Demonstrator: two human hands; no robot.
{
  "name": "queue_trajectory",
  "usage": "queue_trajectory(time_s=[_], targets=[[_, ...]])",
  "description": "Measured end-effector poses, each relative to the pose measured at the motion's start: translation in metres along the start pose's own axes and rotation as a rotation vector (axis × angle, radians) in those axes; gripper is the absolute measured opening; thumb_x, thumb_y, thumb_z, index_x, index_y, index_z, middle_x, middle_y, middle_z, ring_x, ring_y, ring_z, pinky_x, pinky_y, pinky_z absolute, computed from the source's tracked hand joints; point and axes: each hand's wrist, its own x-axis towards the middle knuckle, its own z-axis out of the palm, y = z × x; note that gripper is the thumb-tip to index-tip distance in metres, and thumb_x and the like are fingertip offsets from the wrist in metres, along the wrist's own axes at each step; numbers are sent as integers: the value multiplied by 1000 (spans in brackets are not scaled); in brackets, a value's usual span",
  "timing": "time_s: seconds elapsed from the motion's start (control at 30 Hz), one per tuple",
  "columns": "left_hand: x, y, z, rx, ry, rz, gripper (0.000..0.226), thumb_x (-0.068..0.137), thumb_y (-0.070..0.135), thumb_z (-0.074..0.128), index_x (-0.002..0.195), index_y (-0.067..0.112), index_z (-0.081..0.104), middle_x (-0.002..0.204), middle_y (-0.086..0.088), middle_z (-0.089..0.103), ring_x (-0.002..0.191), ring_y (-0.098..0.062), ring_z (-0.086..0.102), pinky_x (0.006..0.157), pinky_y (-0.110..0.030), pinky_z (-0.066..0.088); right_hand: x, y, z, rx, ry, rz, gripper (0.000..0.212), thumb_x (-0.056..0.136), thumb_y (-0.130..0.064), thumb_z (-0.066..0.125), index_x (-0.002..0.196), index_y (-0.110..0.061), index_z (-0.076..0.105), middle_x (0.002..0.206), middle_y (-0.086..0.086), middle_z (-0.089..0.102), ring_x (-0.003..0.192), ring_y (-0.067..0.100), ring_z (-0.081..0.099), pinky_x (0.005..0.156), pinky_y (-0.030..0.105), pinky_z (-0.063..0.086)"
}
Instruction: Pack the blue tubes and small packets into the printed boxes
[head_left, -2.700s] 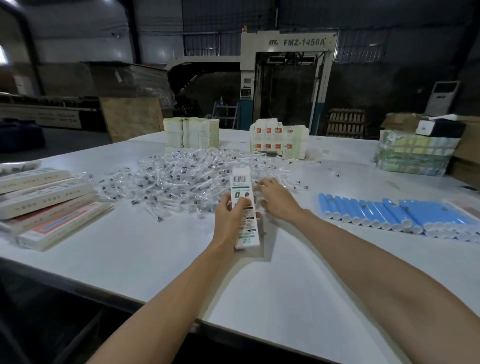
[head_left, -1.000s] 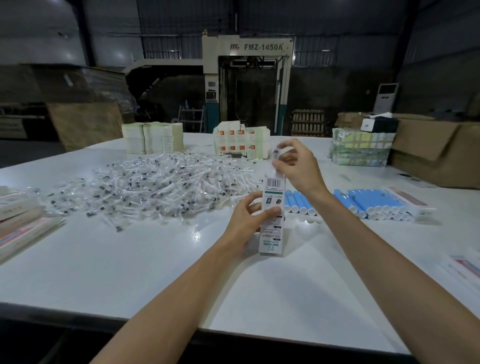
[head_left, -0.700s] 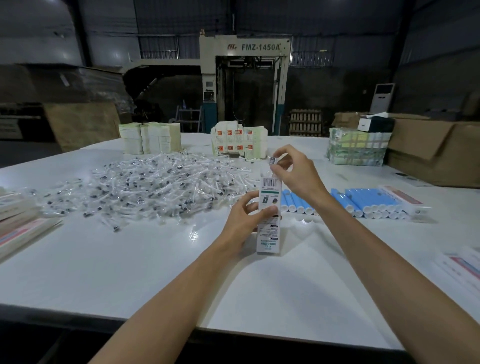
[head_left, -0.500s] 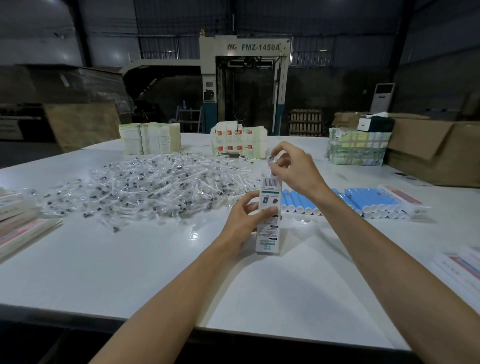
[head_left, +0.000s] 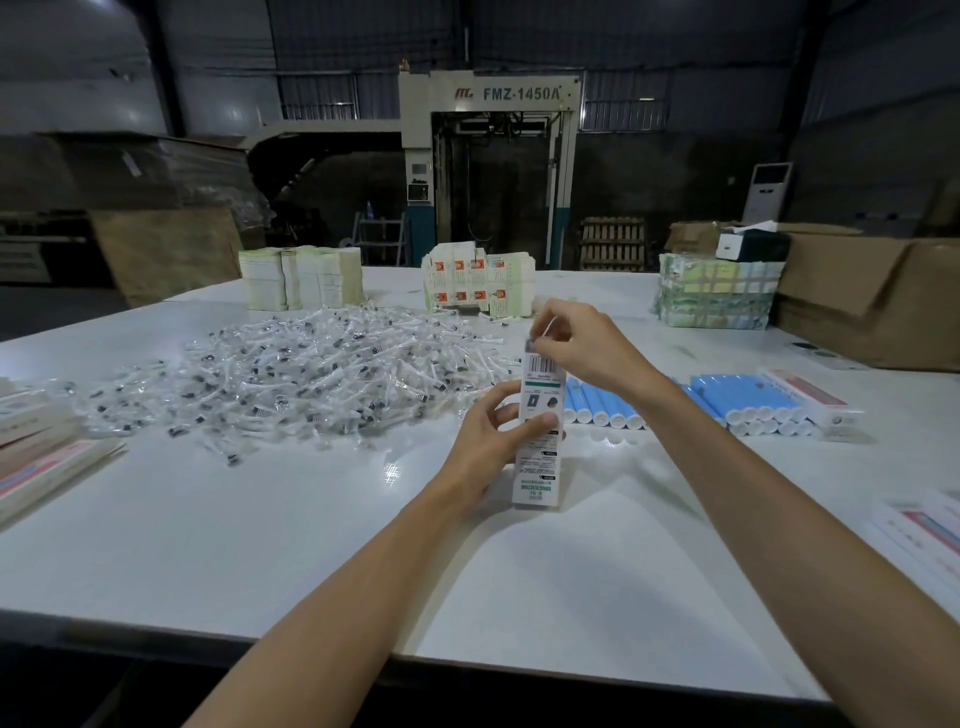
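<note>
Head view. Printed box (head_left: 540, 447) held upright, long axis vertical, lower end at table (head_left: 260, 519), barcode end up. Box located mid-table, between small packets (head_left: 311, 374) pile and blue tubes (head_left: 748, 402) row. Left hand (head_left: 485, 447) wrapped round box middle, thumb laid on front face. Right hand (head_left: 584, 345) arched over top end, thin pale piece (head_left: 544, 328) pinched by fingertips; packet or flap cannot be told.

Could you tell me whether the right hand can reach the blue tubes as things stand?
Probably yes: the blue tubes lie uncovered close by the right hand, though it must first release the small packet it pinches over the printed box.
</note>
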Motion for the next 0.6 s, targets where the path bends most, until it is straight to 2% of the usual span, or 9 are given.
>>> queue_trajectory(time_s=[0.07,0.13,0.23,0.3,0.37,0.47,0.53,0.6], targets=[[0,-1,0,1,5,-3,50,91,22,88,135,24,63,125,-4,79,110,-32,78,81,-40,64,-4,3,2,-13,-10,-13,12,100,-19,62,96,-18,72,92,-2,71,90,13,67,72,31,54],[1,-2,1,12,8,-5,50,92,22,87,136,24,63,125,-4,79,110,-33,78,86,-45,65,-9,9,7,-45,14,-52,19,102,-20,60,95,-12,76,89,-3,69,93,18,65,75,32,53],[1,-3,1,18,16,-6,50,92,22,87,136,23,63,124,-5,80,110,-36,78,96,-54,62,-18,21,16,17,120,-101,17,103,-23,62,108,-13,75,113,0,61,113,14,53,91,24,46],[1,-4,0,23,27,-13,50,93,23,86,137,23,62,124,-3,80,111,-33,78,99,-57,61,-26,30,22,127,267,-82,22,103,-21,62,124,-19,69,123,-2,55,113,10,54,90,21,44],[2,-4,-2,22,36,-20,51,93,23,86,137,24,61,123,-3,80,112,-32,78,100,-57,60,-36,42,31,249,364,-26,28,103,-21,62,132,-23,60,122,-2,57,108,10,58,84,19,44],[4,-6,-3,-6,37,-20,52,92,23,87,138,24,62,124,-5,80,112,-33,77,95,-53,63,-53,54,49,396,269,0,38,103,-29,66,138,-31,51,120,-8,65,105,3,64,81,13,49],[5,-8,-3,-35,21,-26,53,91,23,88,138,25,63,123,-8,79,113,-33,77,86,-45,65,-58,56,57,464,177,-13,48,100,-27,71,142,-35,48,120,-9,71,105,8,70,82,19,57],[6,-10,-5,-33,9,-24,59,89,25,91,139,28,61,123,-9,79,113,-34,77,86,-44,65,-58,57,60,518,189,-24,53,97,-22,75,142,-34,48,117,-5,75,104,15,73,81,28,61]])
